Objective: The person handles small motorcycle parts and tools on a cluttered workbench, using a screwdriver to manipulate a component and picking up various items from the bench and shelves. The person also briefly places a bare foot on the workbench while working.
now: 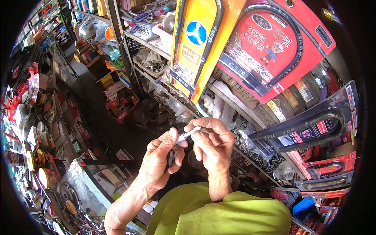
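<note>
Just in front of my chest, both hands are raised and meet at a small pale, silvery rod-shaped piece (187, 135). My left hand (156, 160) pinches its lower left end between thumb and fingers. A dark, smooth object (170, 158) also shows inside the curled fingers of that hand; its kind is not clear. My right hand (215, 148) grips the upper right end with thumb and forefinger, where a small dark tip sticks out. The fingers partly hide the piece, so I cannot tell exactly what it is.
U-shaped locks hang close by on a yellow card (214, 62), a red card (250, 68) and a dark package (282, 145). Metal shelving (154, 47) with trays and bags stands beyond. A glass case (88, 188) is at lower left; a box of small packs (124, 107) sits further off.
</note>
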### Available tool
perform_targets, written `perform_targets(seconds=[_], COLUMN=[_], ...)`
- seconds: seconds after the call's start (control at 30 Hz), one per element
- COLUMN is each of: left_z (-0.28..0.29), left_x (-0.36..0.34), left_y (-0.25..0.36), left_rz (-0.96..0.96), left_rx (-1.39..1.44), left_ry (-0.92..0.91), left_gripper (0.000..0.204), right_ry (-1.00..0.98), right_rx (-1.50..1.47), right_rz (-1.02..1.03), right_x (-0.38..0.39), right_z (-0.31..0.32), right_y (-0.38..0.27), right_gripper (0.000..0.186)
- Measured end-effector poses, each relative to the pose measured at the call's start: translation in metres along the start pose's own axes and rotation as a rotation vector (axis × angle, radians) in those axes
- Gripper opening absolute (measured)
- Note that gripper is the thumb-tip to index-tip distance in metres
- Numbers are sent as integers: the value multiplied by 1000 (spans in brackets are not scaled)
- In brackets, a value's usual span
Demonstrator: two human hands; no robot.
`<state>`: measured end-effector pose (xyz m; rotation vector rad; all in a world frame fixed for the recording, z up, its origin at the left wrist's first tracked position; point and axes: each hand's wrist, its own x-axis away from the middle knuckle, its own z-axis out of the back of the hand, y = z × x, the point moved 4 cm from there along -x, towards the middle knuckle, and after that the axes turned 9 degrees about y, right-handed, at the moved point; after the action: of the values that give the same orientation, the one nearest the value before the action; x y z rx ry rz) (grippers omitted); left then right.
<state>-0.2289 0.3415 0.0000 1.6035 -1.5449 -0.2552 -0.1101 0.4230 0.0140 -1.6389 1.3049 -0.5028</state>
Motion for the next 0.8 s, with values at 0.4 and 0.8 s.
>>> perform_targets(seconds=[0.4,0.8], left_z=[-2,13], left_x=[-5,-18], left_y=[15,-26], left_rz=[-80,11], left_rx=[10,-48], left_ry=[84,144], left_gripper=[22,31], right_ry=[27,262], right_rx=[46,274], right_rz=[-62,-135], right_x=[-12,20], right_z=[-8,-8], right_y=[8,24], right_gripper=[24,17])
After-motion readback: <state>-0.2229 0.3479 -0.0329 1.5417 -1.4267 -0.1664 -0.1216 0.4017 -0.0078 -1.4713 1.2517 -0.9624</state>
